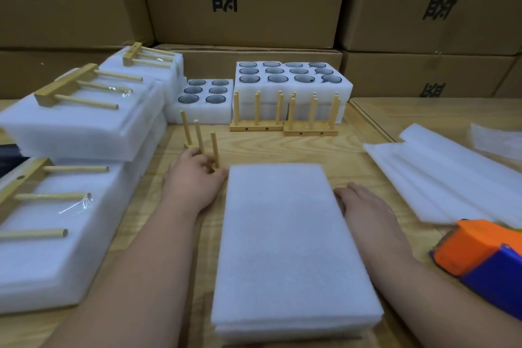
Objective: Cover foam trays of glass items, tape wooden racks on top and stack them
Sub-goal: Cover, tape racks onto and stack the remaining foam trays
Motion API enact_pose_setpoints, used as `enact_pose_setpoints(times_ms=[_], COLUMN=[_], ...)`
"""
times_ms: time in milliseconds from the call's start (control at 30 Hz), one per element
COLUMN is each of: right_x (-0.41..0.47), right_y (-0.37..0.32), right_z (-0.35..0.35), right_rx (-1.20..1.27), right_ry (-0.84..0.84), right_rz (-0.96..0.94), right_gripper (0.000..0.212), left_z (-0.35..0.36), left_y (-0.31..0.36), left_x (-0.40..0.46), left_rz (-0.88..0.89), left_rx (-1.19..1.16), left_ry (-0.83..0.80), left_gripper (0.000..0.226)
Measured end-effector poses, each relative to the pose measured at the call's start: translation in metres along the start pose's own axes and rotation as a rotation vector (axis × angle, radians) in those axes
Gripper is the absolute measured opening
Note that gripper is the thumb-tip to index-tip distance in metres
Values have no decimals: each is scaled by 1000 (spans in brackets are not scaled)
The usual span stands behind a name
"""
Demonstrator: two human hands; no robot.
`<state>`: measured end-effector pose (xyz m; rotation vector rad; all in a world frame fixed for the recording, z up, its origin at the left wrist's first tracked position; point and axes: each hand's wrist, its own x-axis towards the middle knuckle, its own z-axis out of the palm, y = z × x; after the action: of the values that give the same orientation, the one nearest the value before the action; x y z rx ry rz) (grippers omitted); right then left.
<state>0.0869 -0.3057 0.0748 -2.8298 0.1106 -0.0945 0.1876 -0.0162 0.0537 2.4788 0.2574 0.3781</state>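
Two hands flank covered foam tray [291,248] | left hand [195,178] grips wooden rack [201,141] | right hand [364,203] flat beside tray, fingers straight

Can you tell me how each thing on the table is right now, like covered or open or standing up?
White foam tray in the middle: covered.
Small wooden peg rack: upright, held by left hand.
Right hand: flat against tray's side.
Two wooden racks at back: standing upright.
Foam trays of glass cups: uncovered.
Finished foam packs at left: stacked, racks taped on top.
Orange-and-blue tape dispenser: lying unused.
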Motion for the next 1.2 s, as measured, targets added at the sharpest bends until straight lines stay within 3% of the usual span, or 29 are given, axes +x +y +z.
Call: enact_pose_setpoints(times_ms=[200, 333, 500, 700, 833, 1067, 1200], right_x=[2, 2, 4, 4, 3, 1, 2], right_y=[1, 2, 3, 4, 3, 3, 3], right_z=[2, 3, 5, 7, 6, 3, 4], right_rx=[2, 21, 39, 86, 77, 81, 77], right_ry=[10, 22, 23, 14, 20, 20, 15], right_rz=[1, 2, 8, 46, 45, 40, 36], right_gripper=[34, 38, 31, 40, 36, 37, 39], left_z=[-20, -49, -103, -137, -139, -124, -121], left_y=[16, 40, 74, 112, 126, 139, 134], left_x=[-21, -25, -38, -72, -95, -111, -102], left_rz=[7, 170, 318, 387, 361, 386, 443], left_rx=[-528, -599, -421, 53, 308, 442, 331], left_ry=[183, 227, -188, -415, -644, -766, -699], left_gripper=[42, 32, 53, 71, 65, 64, 50])
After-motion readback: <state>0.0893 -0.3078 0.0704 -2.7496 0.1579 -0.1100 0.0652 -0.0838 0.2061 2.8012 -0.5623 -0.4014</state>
